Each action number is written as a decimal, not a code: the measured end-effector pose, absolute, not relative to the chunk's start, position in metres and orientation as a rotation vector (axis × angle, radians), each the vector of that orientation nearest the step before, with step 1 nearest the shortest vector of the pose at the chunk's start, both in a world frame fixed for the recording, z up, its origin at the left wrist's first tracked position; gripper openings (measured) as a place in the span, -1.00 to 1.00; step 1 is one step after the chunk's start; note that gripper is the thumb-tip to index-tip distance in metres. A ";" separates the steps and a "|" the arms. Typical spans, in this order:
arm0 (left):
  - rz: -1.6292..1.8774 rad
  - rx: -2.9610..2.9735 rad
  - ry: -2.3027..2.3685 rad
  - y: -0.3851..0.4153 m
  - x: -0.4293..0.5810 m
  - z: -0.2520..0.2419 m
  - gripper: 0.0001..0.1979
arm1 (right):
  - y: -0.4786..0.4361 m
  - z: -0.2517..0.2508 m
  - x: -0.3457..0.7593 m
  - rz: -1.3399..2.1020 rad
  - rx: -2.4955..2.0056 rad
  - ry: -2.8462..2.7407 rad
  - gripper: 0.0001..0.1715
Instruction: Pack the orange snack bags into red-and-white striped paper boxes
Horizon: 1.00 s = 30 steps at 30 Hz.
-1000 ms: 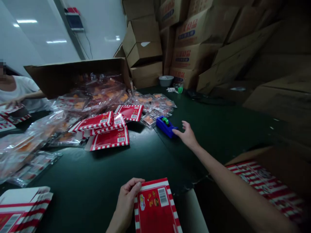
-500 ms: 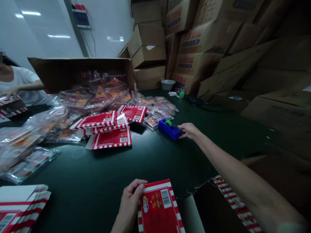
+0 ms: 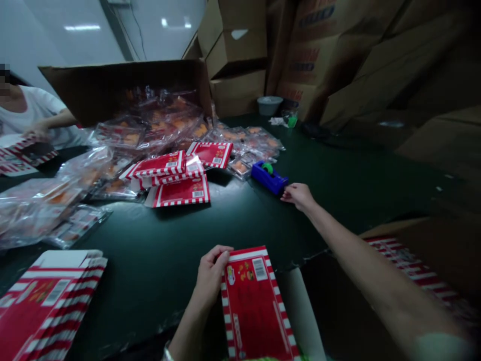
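Note:
My left hand [image 3: 214, 273] is closed on the upper left edge of a flat red carton [image 3: 255, 306] with white-striped borders and a barcode, at the table's near edge. Stretched forward, my right hand [image 3: 298, 195] is pinched at the cutter end of a blue tape dispenser [image 3: 269, 177]. A roll with a green core [image 3: 267, 168] sits in the dispenser. The tape between my right fingertips is too thin and clear to make out well.
A stack of flat red cartons [image 3: 48, 306] lies at left. More red cartons [image 3: 180, 190] and clear-wrapped packs [image 3: 131, 135] spill from a big cardboard box [image 3: 112, 75]. A co-worker's hand [image 3: 37, 131] holds a carton at far left. Cardboard boxes [image 3: 240, 93] stand behind.
The view has tipped down and turned slightly left. My right hand has drawn slightly back from the dispenser's cutter end, still pinched. My left hand keeps hold of the carton.

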<state>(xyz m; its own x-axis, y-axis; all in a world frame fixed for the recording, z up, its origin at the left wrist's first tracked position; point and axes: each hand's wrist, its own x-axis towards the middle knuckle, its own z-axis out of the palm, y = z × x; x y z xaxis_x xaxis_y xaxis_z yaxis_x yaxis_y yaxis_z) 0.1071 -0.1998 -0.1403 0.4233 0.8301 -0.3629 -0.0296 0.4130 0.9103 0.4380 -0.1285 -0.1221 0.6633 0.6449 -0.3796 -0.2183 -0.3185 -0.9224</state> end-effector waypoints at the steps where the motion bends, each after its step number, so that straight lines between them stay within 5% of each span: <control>1: 0.657 0.989 0.967 -0.201 0.107 -0.139 -0.61 | -0.128 -0.121 0.438 0.894 -1.706 -0.337 -0.67; 6: 0.716 1.048 0.921 -0.207 0.107 -0.105 -0.70 | -0.164 -0.080 0.412 0.887 -1.608 -0.438 -0.85; 9: 1.081 1.502 0.857 -0.208 0.106 -0.061 -0.85 | -0.218 -0.036 0.370 0.908 -1.367 -0.608 -0.69; 13: 1.559 2.270 0.566 -0.210 0.115 -0.017 -0.70 | -0.280 -0.008 0.311 1.086 -0.938 -0.765 -0.69; 21: 1.635 2.779 0.146 -0.205 0.125 -0.026 -0.75 | -0.266 -0.037 0.283 1.352 -0.739 -0.625 -0.63; 30: 1.595 2.515 0.282 -0.226 0.111 -0.031 -0.65 | -0.264 -0.071 0.260 1.303 -0.773 -0.794 -0.64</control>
<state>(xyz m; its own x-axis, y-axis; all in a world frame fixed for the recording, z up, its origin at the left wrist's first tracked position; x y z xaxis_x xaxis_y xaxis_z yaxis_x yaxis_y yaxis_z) 0.1110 -0.2256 -0.0310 0.4171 0.2371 0.8774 0.0780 -0.9712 0.2253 0.2600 -0.2640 -0.0705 0.0935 0.9933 0.0675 -0.5151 0.1063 -0.8505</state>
